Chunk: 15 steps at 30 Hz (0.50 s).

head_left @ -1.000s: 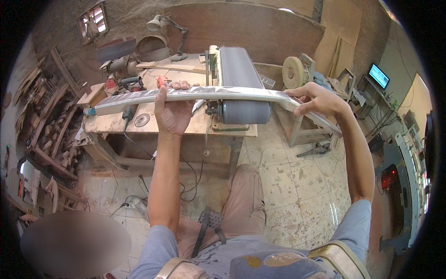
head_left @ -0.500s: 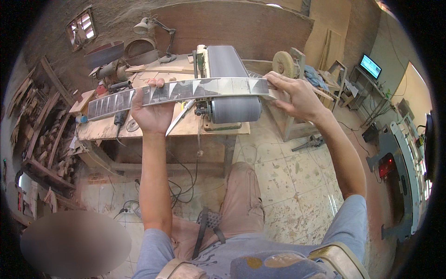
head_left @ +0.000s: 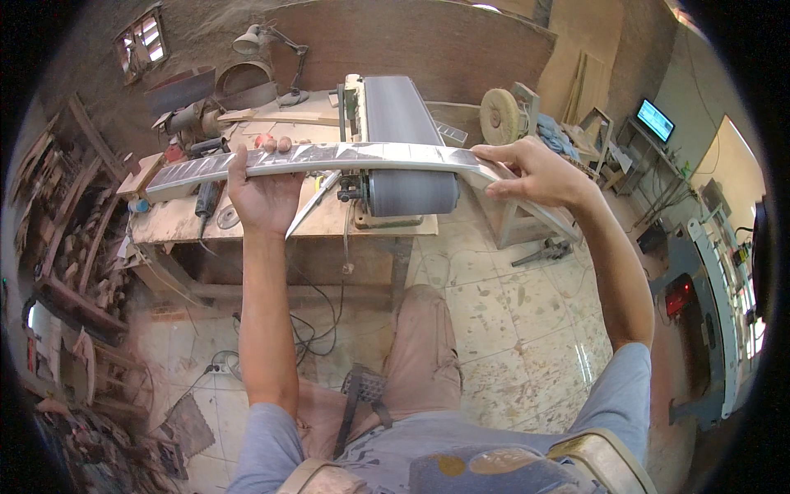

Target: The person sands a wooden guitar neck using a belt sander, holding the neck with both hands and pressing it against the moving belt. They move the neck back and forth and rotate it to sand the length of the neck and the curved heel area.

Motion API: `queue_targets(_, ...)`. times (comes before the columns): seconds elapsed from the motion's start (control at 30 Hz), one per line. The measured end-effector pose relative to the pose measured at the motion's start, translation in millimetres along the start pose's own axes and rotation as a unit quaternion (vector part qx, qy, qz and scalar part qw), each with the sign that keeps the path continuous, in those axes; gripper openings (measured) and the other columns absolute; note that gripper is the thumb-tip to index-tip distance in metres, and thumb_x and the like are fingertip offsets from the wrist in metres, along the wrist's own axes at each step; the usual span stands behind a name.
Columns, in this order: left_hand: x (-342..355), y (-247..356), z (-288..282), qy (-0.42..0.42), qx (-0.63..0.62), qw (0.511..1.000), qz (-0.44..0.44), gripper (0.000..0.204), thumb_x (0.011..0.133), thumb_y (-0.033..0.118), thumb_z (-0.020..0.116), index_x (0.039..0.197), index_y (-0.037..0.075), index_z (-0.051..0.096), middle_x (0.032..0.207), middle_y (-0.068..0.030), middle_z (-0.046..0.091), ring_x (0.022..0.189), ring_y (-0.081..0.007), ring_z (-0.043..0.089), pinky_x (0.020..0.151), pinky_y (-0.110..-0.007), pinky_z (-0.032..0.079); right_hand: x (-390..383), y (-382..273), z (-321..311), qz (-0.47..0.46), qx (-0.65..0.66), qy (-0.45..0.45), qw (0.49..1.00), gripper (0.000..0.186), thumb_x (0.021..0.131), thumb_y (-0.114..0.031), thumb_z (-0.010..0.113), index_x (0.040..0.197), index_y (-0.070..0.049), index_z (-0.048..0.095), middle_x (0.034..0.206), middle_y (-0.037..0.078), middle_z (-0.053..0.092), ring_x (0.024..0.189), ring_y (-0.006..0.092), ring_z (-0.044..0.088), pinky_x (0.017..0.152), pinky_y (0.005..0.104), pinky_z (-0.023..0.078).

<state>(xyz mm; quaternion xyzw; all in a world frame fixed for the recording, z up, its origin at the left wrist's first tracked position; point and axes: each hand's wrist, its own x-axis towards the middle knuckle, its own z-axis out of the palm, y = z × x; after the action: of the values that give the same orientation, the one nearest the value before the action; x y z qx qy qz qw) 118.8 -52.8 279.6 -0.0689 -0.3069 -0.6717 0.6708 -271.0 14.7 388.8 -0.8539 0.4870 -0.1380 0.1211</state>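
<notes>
1. The person holds a long, pale wooden neck blank (head_left: 329, 156) level across the front of a belt sander (head_left: 403, 136), one hand at each side of the machine.
2. The left hand (head_left: 265, 193) grips the blank from below, palm up, fingertips curled over its far edge and thumb on the near side.
3. The right hand (head_left: 531, 169) is closed around the wider angled end of the blank, fingers lying along the top and thumb underneath.
4. The blank's middle sits just over the front roller of the grey sanding belt; whether wood and belt touch, I cannot tell.
5. The sander stands at the right front corner of a dusty workbench (head_left: 247, 226).
6. A corded power tool (head_left: 206, 193) lies near the bench's left edge, under the blank's far end.
7. A desk lamp (head_left: 255, 41) stands at the back edge of the bench.
8. A round buffing wheel (head_left: 498, 115) sits to the right, beyond the bench.
</notes>
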Motion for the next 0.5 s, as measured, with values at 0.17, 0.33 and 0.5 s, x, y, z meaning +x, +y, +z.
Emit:
queue_targets(0.17,7,1,0,-0.030,-0.015,0.999,-0.008,0.028,0.097,0.032,0.059,0.106,0.005,0.061,0.107,-0.0105,0.062,0.120,-0.0347,0.056,0.113,-0.054,0.042,0,12,30,-0.122,-0.153,0.162,0.967,0.067,0.079,-0.022,0.079,0.139,-0.001,0.057,0.137,0.021,0.062,0.117,0.0362,0.066,0.098,0.0418,0.054)
queue_targets(0.33,17,4,-8,-0.094,-0.084,0.992,-0.009,0.031,0.095,0.030,0.062,0.110,0.003,0.057,0.109,-0.0121,0.059,0.129,-0.0371,0.049,0.117,-0.056,0.034,4,5,53,-0.168,-0.222,0.308,0.910,0.058,0.077,-0.007,0.078,0.131,-0.002,0.058,0.136,0.016,0.061,0.109,0.0356,0.068,0.091,0.0416,0.058)
queue_targets(0.5,11,-2,-5,-0.091,-0.106,0.990,-0.008,0.032,0.092,0.031,0.065,0.109,0.005,0.059,0.110,-0.0105,0.060,0.128,-0.0373,0.050,0.119,-0.056,0.031,7,16,59,-0.191,-0.253,0.392,0.864,0.054,0.076,-0.001,0.074,0.129,-0.005,0.062,0.133,0.014,0.064,0.118,0.0329,0.065,0.094,0.0416,0.057)
